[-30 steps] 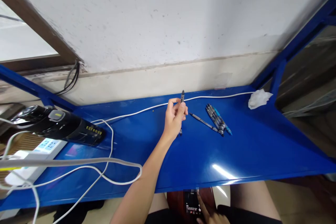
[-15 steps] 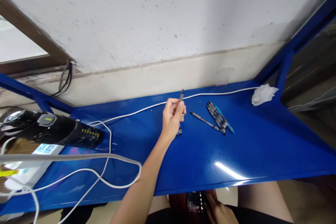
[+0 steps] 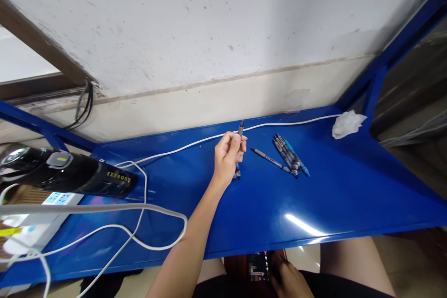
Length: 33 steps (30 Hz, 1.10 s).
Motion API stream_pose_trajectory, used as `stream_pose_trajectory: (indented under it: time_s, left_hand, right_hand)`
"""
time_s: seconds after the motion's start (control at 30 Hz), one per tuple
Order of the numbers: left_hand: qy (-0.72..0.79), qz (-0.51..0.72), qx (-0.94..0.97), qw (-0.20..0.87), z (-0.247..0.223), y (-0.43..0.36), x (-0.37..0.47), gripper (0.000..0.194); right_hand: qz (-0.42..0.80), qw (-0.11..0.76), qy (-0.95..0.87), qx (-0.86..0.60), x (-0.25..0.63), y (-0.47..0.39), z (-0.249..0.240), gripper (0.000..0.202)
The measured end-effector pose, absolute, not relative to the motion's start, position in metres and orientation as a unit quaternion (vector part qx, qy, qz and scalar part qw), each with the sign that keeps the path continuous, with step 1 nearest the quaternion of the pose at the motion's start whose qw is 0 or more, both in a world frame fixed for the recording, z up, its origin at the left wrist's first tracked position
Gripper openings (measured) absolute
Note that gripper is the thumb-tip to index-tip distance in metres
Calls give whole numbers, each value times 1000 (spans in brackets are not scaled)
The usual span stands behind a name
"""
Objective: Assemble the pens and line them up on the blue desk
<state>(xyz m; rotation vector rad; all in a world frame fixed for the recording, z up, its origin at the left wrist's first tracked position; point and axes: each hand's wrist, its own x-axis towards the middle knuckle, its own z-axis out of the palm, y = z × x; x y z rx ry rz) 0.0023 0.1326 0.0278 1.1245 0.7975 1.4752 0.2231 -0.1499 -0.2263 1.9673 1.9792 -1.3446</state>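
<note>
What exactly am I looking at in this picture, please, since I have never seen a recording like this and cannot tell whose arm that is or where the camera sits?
There is no machine here: the camera is worn on a person's head and looks down at their own two bare hands. The left hand reaches over a blue metal shelf and holds a grey pen upright in its fingers. The right hand is low at the bottom edge, by the lap, beside a phone. On the shelf lie one single pen, a bundle of pens, a crumpled tissue, a white cable along the wall, and a black device at the left beside a power strip.
</note>
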Motion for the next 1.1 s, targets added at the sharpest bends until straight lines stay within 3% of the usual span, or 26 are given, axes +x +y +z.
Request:
stream_pose_trajectory:
  time_s: [0.13, 0.4, 0.57, 0.67, 0.93, 1.1]
  left_hand:
    - [340, 612, 459, 547, 29, 132, 2, 50]
    - [385, 609, 497, 485, 28, 130, 1, 36]
    - [396, 577, 539, 469, 27, 127, 3, 49]
    - [393, 579, 545, 461, 28, 126, 4, 39]
    - [412, 581, 548, 439, 28, 127, 3, 32]
    - [400, 572, 547, 461, 26, 128, 2, 41]
  right_hand:
    - [-459, -16, 647, 608, 226, -152, -231, 43]
    - [-435, -31, 651, 621, 223, -147, -235, 35]
    - [-408, -38, 646, 645, 219, -138, -244, 47]
    - [-389, -42, 634, 667, 217, -134, -254, 51]
    - [-381, -61, 627, 676, 208, -119, -256, 40]
    - [-385, -60, 626, 675, 210, -117, -254, 40]
